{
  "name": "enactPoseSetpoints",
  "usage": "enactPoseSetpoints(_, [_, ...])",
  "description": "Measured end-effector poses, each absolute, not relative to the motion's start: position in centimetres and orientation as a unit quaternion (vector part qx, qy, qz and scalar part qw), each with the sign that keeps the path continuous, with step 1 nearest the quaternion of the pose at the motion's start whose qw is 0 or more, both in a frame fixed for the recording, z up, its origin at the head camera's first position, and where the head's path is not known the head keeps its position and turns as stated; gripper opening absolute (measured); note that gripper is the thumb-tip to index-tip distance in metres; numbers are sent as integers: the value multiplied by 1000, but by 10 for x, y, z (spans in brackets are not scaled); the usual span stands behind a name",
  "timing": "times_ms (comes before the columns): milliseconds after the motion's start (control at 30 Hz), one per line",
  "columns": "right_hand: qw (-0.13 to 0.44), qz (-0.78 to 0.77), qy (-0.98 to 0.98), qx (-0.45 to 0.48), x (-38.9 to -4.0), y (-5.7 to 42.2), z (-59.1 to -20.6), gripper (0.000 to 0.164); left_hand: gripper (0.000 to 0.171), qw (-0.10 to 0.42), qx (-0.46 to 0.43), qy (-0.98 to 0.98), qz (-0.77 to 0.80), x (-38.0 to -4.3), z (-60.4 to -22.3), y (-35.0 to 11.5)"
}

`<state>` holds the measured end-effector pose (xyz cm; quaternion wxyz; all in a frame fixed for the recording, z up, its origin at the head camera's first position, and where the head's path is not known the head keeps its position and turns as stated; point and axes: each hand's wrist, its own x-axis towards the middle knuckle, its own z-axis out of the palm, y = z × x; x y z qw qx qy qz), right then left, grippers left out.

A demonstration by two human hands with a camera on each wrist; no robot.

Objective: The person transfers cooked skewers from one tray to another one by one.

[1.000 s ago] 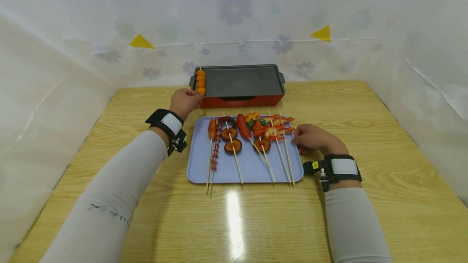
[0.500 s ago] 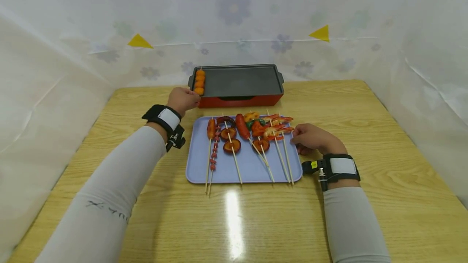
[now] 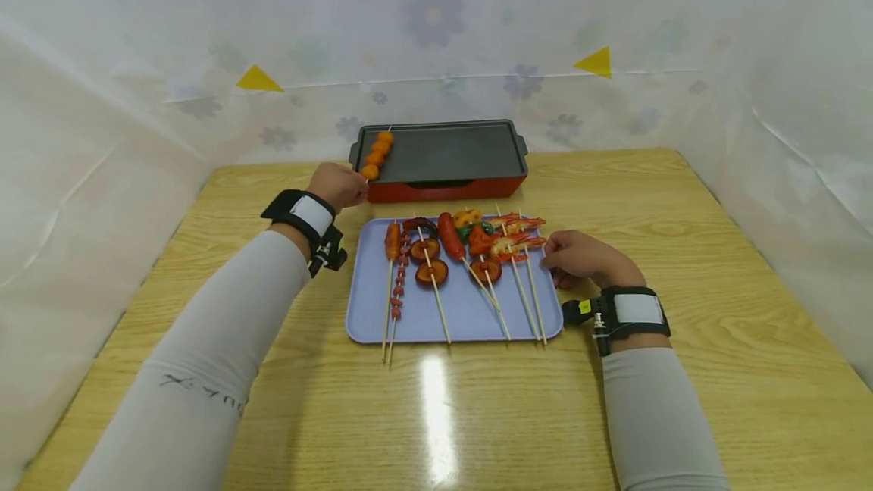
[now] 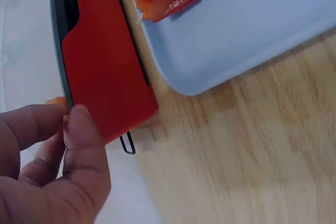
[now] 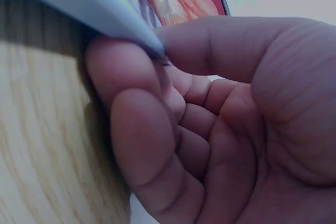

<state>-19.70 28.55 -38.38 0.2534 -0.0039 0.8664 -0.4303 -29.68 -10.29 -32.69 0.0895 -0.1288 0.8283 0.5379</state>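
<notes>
A skewer of orange balls (image 3: 377,155) lies slantwise over the left end of the black grill plate (image 3: 450,150), its top leaning right. My left hand (image 3: 339,185) pinches the near end of its stick between thumb and forefinger, seen close in the left wrist view, where the balls are mostly hidden. At the right, my right hand (image 3: 588,258) grips the rim of the lavender tray (image 3: 368,309), thumb above and curled fingers beneath, as the right wrist view shows. Several skewers lie on this tray, among them a red sausage (image 3: 450,236), mushroom slices (image 3: 432,273) and shrimp (image 3: 520,245).
The grill's red base (image 3: 450,189) stands just behind the tray on the wooden table (image 3: 273,415). Some stick ends jut past the tray's near edge. A flowered white sheet (image 3: 436,44) hangs behind, with two yellow triangles on it.
The skewer of orange balls has turned from nearly straight to slanted, its far end swinging right. My left hand has shifted slightly left and toward me. The right hand keeps its place on the tray.
</notes>
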Motion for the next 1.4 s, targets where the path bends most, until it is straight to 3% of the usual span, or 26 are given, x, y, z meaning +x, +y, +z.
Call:
enactPoseSetpoints(167, [253, -432, 866, -3, -196, 285, -383, 15, 3, 96, -120, 845, 512, -300, -324, -104])
enactPoseSetpoints(433, [252, -430, 867, 3, -196, 286, -384, 14, 39, 115, -63, 920, 369, -302, -315, -104])
enactPoseSetpoints(800, [252, -427, 868, 4, -196, 284, -381, 15, 6, 106, -102, 906, 397, -300, -318, -98])
enactPoseSetpoints(1233, [255, -425, 869, 8, -198, 285, -384, 13, 6, 96, -120, 910, 386, -300, -323, -98])
enactPoseSetpoints(1400, [255, -425, 869, 6, -199, 284, -383, 13, 30, 75, -103, 897, 424, -292, -328, -100])
